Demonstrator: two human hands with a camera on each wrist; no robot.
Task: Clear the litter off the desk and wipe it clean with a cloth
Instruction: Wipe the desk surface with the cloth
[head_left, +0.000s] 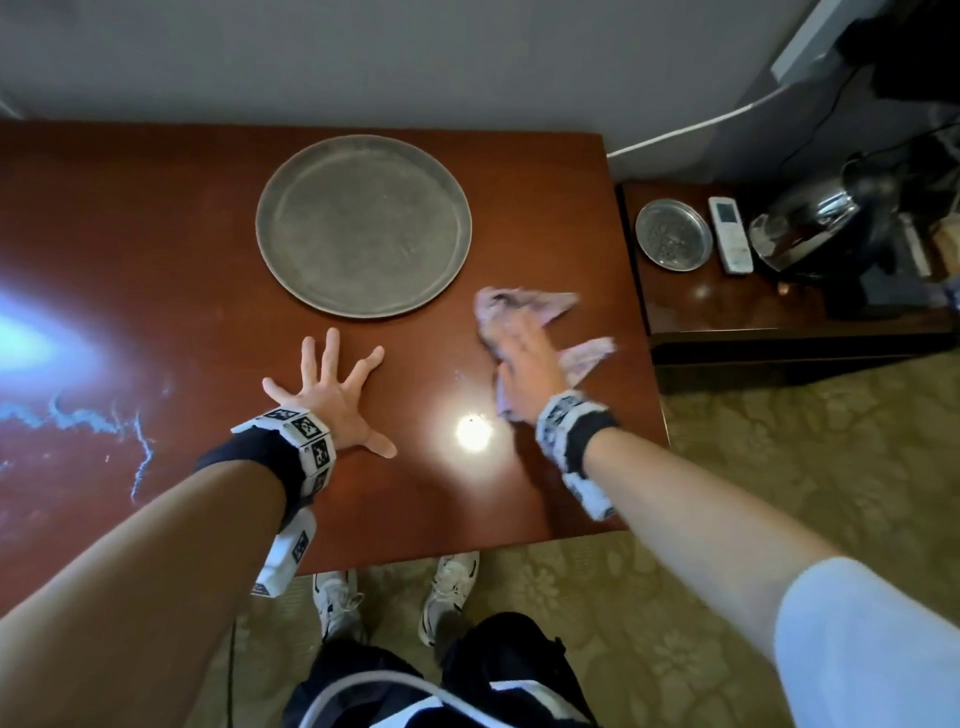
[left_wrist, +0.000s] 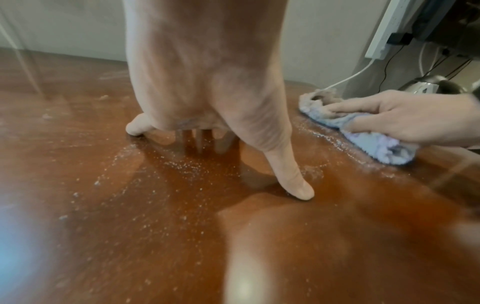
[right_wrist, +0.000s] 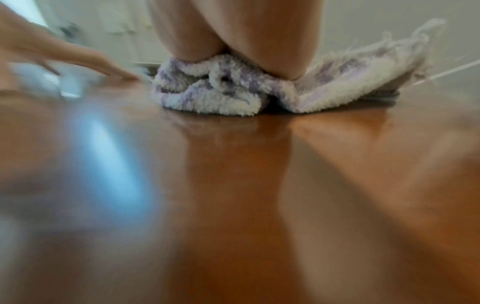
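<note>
My left hand (head_left: 332, 400) lies flat on the brown wooden desk (head_left: 156, 234), fingers spread wide, just in front of a round grey metal tray (head_left: 363, 223). To its right, my right hand (head_left: 524, 364) presses a crumpled white and lilac cloth (head_left: 519, 306) onto the desk with fairly straight fingers. In the left wrist view, fine white crumbs (left_wrist: 187, 166) are scattered over the wood around my left hand (left_wrist: 207, 82) and along the cloth (left_wrist: 376, 148) under the right hand (left_wrist: 405, 121). The right wrist view shows the cloth (right_wrist: 221, 96) bunched under my palm (right_wrist: 233, 30).
The desk's right edge is close to the cloth. Beyond it a lower side table (head_left: 727, 306) holds a small metal dish (head_left: 674, 235), a white remote (head_left: 730, 235) and a kettle (head_left: 821, 223). Cables and a white power strip (left_wrist: 387, 30) run along the wall. Patterned carpet (head_left: 779, 467) lies below.
</note>
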